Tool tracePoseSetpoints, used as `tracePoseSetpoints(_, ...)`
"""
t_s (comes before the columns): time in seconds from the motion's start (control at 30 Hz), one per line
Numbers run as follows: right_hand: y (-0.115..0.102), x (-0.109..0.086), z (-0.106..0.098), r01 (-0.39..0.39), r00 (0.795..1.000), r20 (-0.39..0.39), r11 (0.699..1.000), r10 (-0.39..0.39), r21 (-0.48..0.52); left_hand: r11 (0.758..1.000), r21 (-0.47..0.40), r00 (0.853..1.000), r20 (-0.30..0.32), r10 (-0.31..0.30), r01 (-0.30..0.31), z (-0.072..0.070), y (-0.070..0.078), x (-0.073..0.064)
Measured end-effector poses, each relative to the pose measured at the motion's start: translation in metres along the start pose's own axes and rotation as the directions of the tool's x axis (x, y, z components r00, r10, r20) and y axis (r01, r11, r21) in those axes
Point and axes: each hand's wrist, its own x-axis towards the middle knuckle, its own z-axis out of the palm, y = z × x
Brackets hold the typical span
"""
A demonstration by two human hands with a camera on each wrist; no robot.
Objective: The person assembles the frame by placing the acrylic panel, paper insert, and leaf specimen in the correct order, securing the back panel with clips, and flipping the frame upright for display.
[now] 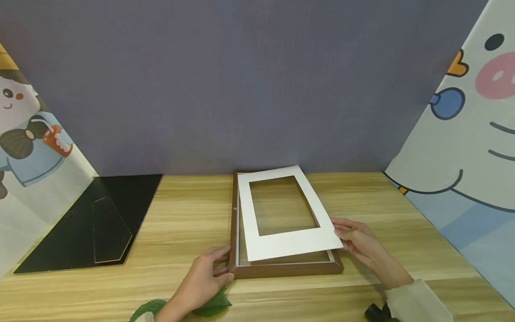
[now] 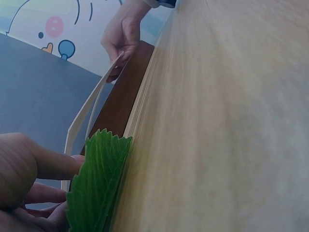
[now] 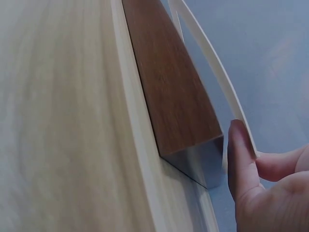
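Note:
A brown picture frame (image 1: 287, 271) lies on the wooden table, its inner opening partly covered by a white mat board (image 1: 295, 245) with a rectangular window. My right hand (image 1: 360, 241) pinches the mat's lower right corner between thumb and fingers, holding it raised above the frame. The right wrist view shows the mat (image 3: 212, 58) tilted and bowed, apart from the frame's edge. At the frame's lower left corner, my left hand (image 1: 203, 279) grips the side with curled fingers. A green leaf (image 2: 99, 183) hides part of that hold in the left wrist view.
A black backing board (image 1: 76, 232) with a stand flap lies at the left of the table (image 1: 189, 214). Green leaves (image 1: 213, 304) show by my left wrist. A grey panel (image 1: 241, 89) rises behind, with cartoon-printed panels (image 1: 454, 152) at both sides.

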Motion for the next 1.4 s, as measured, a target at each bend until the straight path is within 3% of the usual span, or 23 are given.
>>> tracePoseSetpoints(0.27,0.0,-0.002,0.008,-0.034,0.999,-0.02,0.999,0.035,0.004,1.0,0.005,1.0,-0.007,0.011,-0.011,0.0,0.0,0.0)
tracePoseSetpoints(0.67,0.003,-0.01,0.011,-0.002,0.996,0.084,0.998,-0.003,0.061,1.0,0.005,1.0,0.01,0.011,-0.011,-0.001,0.0,0.001)
tracePoseSetpoints(0.8,0.003,-0.011,0.012,0.004,0.996,0.093,0.996,-0.012,0.085,1.0,0.004,1.0,0.007,0.02,-0.02,-0.001,0.0,0.001)
tracePoseSetpoints(1.17,0.003,-0.01,0.013,-0.012,0.995,0.095,1.0,0.01,0.029,1.0,-0.007,1.0,0.012,0.016,-0.016,0.0,-0.001,0.0)
tracePoseSetpoints(1.4,0.001,-0.012,0.013,-0.03,0.994,0.108,0.997,0.023,0.065,1.0,-0.011,1.0,0.011,0.019,-0.019,-0.001,-0.001,0.0)
